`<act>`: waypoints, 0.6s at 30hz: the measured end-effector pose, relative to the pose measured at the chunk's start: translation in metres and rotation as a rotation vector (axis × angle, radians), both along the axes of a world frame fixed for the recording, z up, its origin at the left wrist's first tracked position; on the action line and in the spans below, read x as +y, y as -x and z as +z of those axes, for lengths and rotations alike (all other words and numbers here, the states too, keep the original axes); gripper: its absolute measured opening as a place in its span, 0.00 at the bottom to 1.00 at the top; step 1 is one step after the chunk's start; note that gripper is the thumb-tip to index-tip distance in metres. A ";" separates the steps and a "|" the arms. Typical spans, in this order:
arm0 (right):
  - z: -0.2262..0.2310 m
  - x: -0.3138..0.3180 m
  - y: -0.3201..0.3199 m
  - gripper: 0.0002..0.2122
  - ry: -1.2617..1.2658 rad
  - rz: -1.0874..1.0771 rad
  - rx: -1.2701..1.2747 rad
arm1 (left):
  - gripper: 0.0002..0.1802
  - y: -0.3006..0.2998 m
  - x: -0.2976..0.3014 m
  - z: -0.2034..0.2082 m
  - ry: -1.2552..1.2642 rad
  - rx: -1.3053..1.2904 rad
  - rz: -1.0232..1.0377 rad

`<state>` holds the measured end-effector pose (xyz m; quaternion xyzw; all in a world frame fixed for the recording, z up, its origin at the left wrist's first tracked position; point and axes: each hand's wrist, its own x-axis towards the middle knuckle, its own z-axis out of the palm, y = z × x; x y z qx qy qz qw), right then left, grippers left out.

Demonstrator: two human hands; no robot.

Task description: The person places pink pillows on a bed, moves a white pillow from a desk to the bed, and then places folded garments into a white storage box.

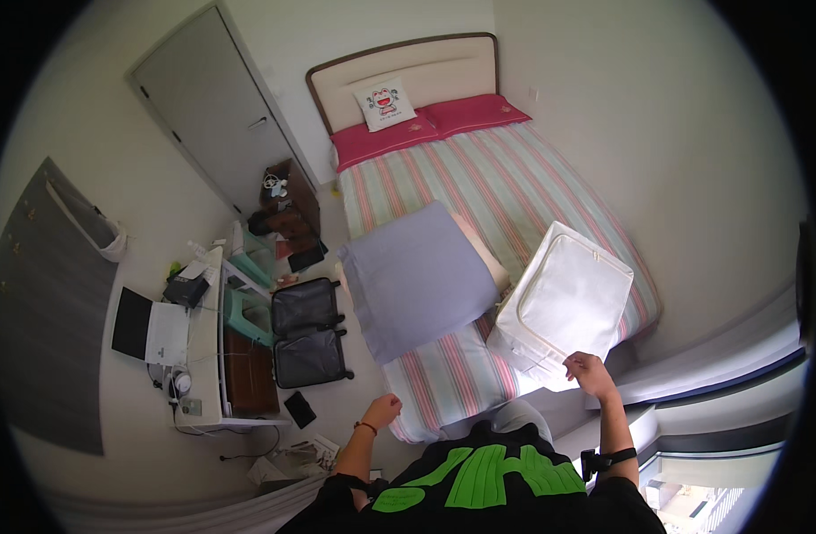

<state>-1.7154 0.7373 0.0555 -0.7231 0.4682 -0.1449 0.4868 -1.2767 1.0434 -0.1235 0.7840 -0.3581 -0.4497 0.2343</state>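
A white fabric storage box with a zipped lid stands on the near right corner of the bed, its lid closed. My right hand is at the box's near edge, thumb and fingers pinched together; anything between them is too small to make out. Loosely curled and with nothing seen in it, my left hand hovers by the near left corner of the bed. To the left of the box lies a folded grey-blue cloth, with a beige piece showing from under its right side.
The bed has a striped sheet, red pillows and a printed white cushion. An open dark suitcase lies on the floor to the left. Beyond it are teal stools and a desk with a laptop. Curtains hang at right.
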 end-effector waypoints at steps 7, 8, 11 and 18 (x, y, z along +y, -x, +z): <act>-0.027 -0.115 0.102 0.12 -0.039 -0.218 -0.054 | 0.16 0.068 -0.045 -0.010 -0.037 0.071 0.039; -0.036 -0.137 0.117 0.13 -0.036 -0.244 -0.053 | 0.16 0.082 -0.061 -0.009 -0.050 0.076 0.044; -0.082 -0.202 0.144 0.11 -0.003 -0.329 0.081 | 0.17 0.112 -0.119 -0.004 -0.044 0.080 0.014; -0.217 -0.247 0.202 0.31 -0.276 -0.171 0.556 | 0.19 0.216 -0.260 0.036 0.032 -0.111 -0.126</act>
